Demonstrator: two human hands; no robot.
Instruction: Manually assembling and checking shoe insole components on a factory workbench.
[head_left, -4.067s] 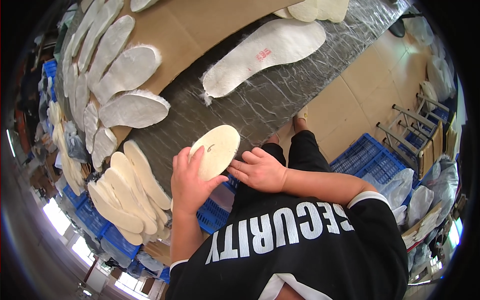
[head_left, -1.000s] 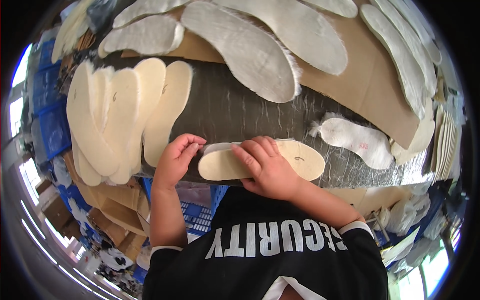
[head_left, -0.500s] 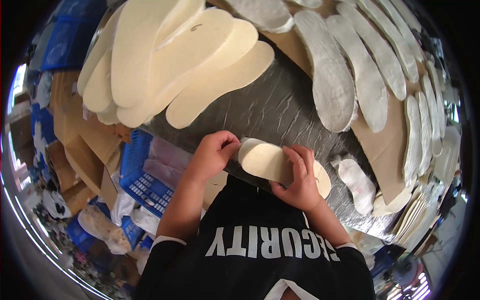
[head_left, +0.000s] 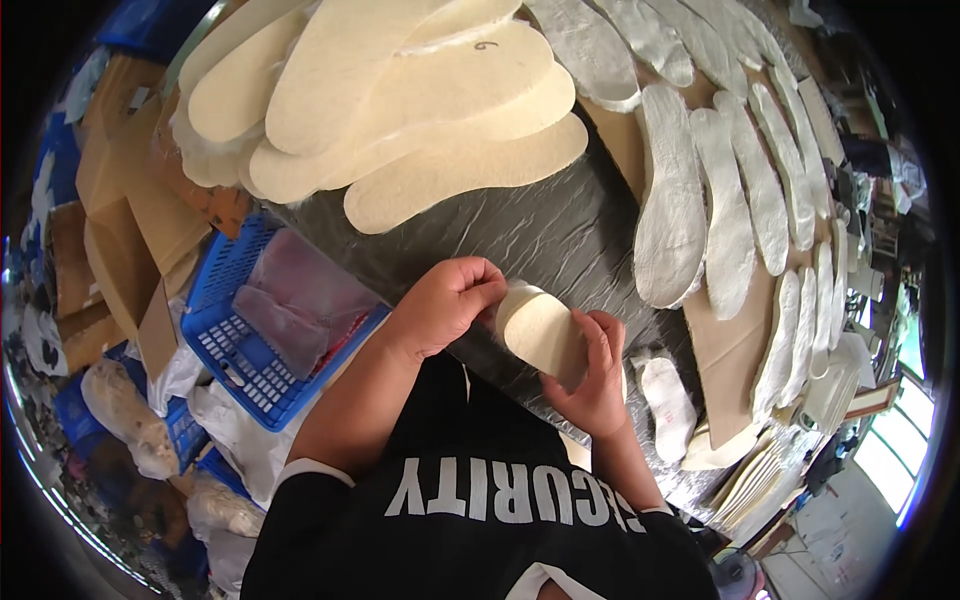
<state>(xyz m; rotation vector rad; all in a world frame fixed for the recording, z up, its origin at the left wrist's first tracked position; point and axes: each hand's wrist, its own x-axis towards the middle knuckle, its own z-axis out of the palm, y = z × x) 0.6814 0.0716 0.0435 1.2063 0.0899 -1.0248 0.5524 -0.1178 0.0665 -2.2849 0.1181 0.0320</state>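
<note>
A cream insole (head_left: 543,332) with white fluff along its rim is held over the dark tabletop in front of my body. My left hand (head_left: 445,305) pinches at the fluffy edge of its left end, thumb and forefinger pressed together. Around the insole's right part, my right hand (head_left: 592,378) is closed, thumb on the near side and fingers on the far side. That hand hides much of the insole's right end. Just right of my right hand, a small white fleecy insole (head_left: 665,408) lies on the table.
A pile of large cream insoles (head_left: 430,110) covers the far left of the table (head_left: 470,225). White fleecy insoles (head_left: 668,200) lie in rows on cardboard (head_left: 735,350) at the right. A blue basket (head_left: 235,365) with plastic-wrapped material stands left, near cardboard boxes (head_left: 125,250).
The held insole has turned, its right end tipping down behind my right hand. My left hand stays pinched at its edge. The whole view has swung, showing more of the blue basket.
</note>
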